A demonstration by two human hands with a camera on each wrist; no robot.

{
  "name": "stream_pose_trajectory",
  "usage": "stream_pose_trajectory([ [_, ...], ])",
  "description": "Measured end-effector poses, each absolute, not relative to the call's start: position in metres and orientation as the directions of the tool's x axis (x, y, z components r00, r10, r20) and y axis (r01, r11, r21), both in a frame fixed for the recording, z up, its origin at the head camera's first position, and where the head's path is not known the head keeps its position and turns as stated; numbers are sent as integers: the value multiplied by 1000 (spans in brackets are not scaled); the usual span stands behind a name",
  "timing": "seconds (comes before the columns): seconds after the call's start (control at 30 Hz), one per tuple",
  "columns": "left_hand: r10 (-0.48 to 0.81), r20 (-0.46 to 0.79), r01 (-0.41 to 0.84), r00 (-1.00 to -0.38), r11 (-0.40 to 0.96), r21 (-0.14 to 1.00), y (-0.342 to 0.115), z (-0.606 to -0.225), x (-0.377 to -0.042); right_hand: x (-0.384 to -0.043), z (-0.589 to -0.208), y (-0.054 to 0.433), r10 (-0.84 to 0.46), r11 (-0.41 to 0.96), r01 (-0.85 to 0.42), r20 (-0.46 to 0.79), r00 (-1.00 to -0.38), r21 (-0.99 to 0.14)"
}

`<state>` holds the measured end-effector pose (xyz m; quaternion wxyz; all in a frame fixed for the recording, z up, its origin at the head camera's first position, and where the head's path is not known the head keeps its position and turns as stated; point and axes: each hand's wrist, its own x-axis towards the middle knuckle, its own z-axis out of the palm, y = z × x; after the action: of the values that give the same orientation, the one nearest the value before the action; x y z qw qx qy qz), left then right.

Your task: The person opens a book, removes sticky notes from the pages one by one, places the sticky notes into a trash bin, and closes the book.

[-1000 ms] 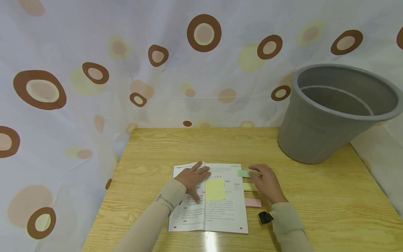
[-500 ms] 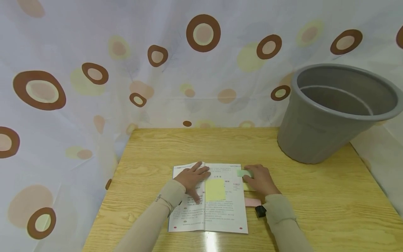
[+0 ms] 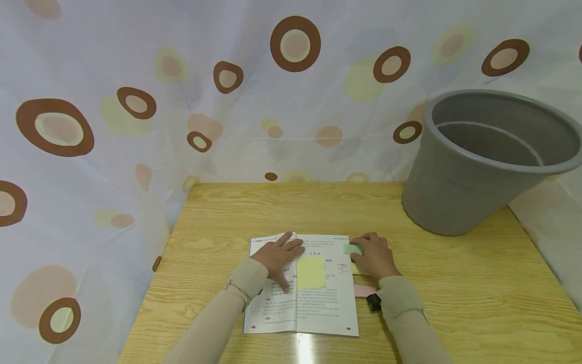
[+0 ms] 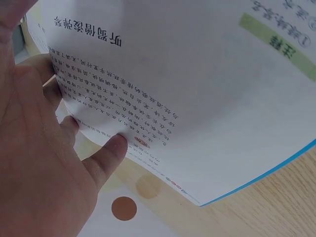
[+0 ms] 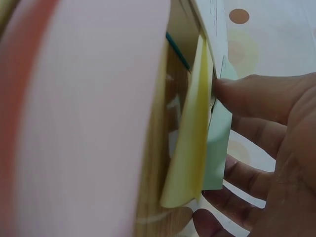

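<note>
An open book (image 3: 325, 316) lies on the table. My left hand (image 3: 278, 255) rests on its left page and spine with fingers spread. A square yellow sticky note (image 3: 311, 273) is on the right page. Three paper tabs stick out past the right edge: green (image 3: 351, 249), yellow (image 3: 358, 269) and pink (image 3: 365, 290). At the top one, my right hand (image 3: 374, 255) pinches the green sticky tab near the page edge. In the right wrist view the thumb presses against the green tab (image 5: 217, 153), with the other fingers behind it; the yellow tab (image 5: 192, 148) curls beside it.
A large grey bin (image 3: 447, 192) stands at the table's back right corner. The wooden table (image 3: 295, 207) meets a patterned curtain (image 3: 254, 146) at the back and left. A small black wrist camera (image 3: 374, 302) sits on my right cuff, close to the pink tab.
My right hand has slid left along the green tab, from its outer end toward the page edge, covering more of the yellow tab. My left hand has stayed in place on the book.
</note>
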<state>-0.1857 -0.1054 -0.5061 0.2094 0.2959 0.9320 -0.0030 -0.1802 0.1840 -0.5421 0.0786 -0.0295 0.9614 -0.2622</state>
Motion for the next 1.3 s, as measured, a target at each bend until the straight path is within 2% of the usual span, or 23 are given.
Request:
stream_pose_trajectory([
  [0.6,547,-395,557,-738,824,101,-103,-505,-185,-182,-544,183,-64,866,27,-164,-984,-499],
  [1.3,563,-391,566,-728,815,122,-104,-503,-185,-182,-546,186,-43,850,20,-107,-993,-527],
])
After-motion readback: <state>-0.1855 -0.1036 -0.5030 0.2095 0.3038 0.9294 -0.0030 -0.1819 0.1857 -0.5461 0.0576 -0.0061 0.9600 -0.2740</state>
